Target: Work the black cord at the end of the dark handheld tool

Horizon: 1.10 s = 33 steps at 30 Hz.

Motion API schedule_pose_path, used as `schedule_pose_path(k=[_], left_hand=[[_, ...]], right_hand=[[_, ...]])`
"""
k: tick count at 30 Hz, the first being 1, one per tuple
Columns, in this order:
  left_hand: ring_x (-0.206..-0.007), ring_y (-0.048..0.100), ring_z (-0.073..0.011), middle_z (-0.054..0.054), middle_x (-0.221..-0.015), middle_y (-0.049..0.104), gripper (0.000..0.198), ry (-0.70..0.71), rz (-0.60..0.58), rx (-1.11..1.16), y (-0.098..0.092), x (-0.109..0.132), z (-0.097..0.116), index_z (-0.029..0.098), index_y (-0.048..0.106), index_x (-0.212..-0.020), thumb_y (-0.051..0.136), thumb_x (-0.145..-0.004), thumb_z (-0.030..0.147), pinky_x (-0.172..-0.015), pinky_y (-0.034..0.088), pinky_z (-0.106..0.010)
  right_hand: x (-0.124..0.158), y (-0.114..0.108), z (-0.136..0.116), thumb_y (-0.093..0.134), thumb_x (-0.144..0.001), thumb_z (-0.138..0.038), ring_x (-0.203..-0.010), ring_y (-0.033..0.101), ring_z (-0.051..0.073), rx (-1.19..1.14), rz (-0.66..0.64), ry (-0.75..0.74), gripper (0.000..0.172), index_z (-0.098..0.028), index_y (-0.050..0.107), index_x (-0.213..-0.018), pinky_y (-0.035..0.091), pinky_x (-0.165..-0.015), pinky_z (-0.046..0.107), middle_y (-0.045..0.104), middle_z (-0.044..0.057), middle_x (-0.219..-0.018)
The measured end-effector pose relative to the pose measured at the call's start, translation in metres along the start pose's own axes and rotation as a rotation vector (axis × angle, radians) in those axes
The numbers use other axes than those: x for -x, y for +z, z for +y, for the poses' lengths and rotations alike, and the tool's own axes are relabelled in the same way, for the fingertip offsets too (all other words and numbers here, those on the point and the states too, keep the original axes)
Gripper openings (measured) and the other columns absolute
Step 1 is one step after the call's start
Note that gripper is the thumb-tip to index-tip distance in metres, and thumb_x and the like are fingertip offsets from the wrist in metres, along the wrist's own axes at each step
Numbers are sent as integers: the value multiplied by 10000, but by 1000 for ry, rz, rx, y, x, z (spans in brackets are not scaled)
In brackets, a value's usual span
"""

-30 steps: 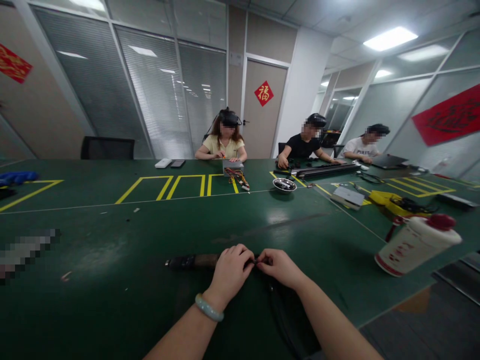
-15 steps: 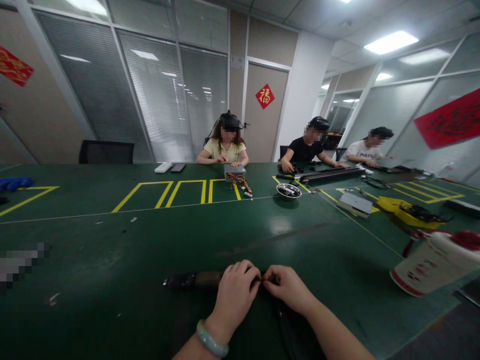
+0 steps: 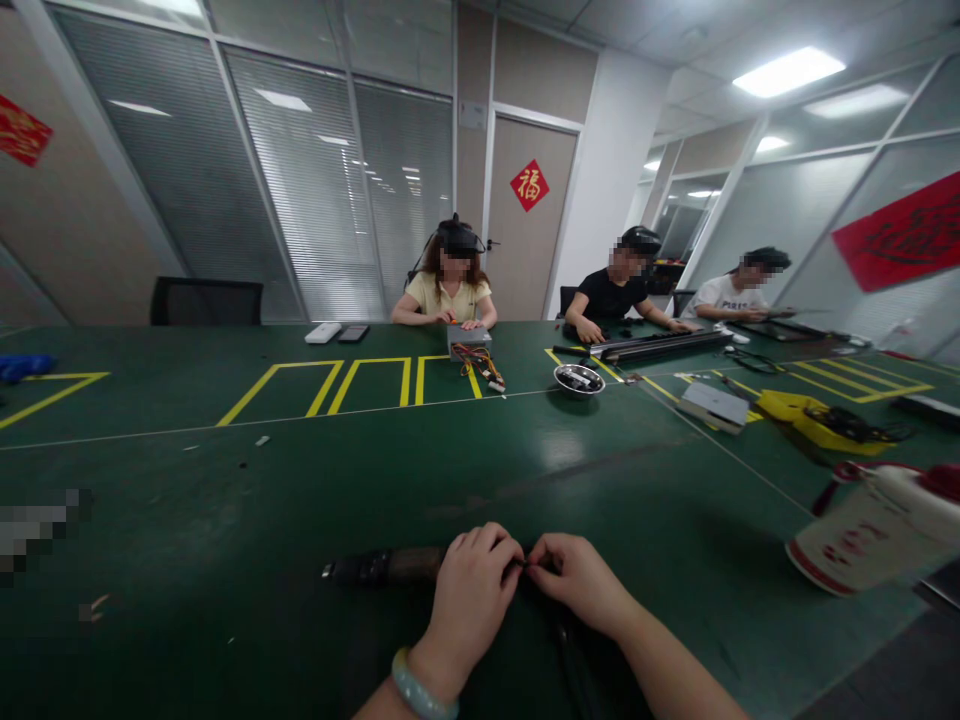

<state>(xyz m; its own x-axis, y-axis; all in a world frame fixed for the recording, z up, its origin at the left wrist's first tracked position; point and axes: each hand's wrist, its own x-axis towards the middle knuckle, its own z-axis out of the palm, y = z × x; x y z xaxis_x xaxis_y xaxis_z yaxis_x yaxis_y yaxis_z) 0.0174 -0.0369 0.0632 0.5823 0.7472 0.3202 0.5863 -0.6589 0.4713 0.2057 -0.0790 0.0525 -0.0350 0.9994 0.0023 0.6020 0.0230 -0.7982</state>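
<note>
A long dark cylindrical tool with a brown middle and a small silver tip [image 3: 382, 566] lies on the green table in front of me. Its right end disappears under my left hand [image 3: 480, 580], whose fingers are bent and closed. My right hand [image 3: 574, 575] is pinched, thumb against fingertips, almost touching my left fingertips. Something small and dark shows between the two hands, too small to name. A black cable [image 3: 566, 650] runs toward me beneath my right wrist. Whether my left palm grips the tool or only covers it, I cannot tell.
A white cup with a red lid [image 3: 862, 530] stands to my right. Further off are a metal bowl [image 3: 579, 380] of small parts, a grey box with coloured wires [image 3: 470, 345], and a yellow tray [image 3: 810, 420] with black cables. Three people sit across the table.
My hands hold nearly the same pose, fingertips still close together. The view has shifted slightly. At the far right, a seated person's hands and the flat dark object before them have moved.
</note>
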Motion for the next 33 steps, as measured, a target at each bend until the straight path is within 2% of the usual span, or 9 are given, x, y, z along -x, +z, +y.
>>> schedule_pose_path(k=[14, 33], left_hand=[[-943, 533, -179, 6, -1007, 574, 135, 28, -31, -75, -6, 3, 4, 254, 605, -987, 612, -861, 206, -822, 385, -332], [-950, 535, -188, -9, -998, 583, 94, 45, -16, -83, -9, 5, 7, 232, 607, -967, 582, -877, 221, -827, 387, -331]], right_hand=[[0, 4, 9, 621, -807, -253, -674, 571, 132, -15, -2, -11, 93, -192, 690, -819, 397, -601, 222, 673, -8, -756], [2, 4, 9, 633, -800, -263, -666, 576, 127, -20, 20, -25, 111, -171, 688, -830, 401, -584, 212, 675, -1, -742]])
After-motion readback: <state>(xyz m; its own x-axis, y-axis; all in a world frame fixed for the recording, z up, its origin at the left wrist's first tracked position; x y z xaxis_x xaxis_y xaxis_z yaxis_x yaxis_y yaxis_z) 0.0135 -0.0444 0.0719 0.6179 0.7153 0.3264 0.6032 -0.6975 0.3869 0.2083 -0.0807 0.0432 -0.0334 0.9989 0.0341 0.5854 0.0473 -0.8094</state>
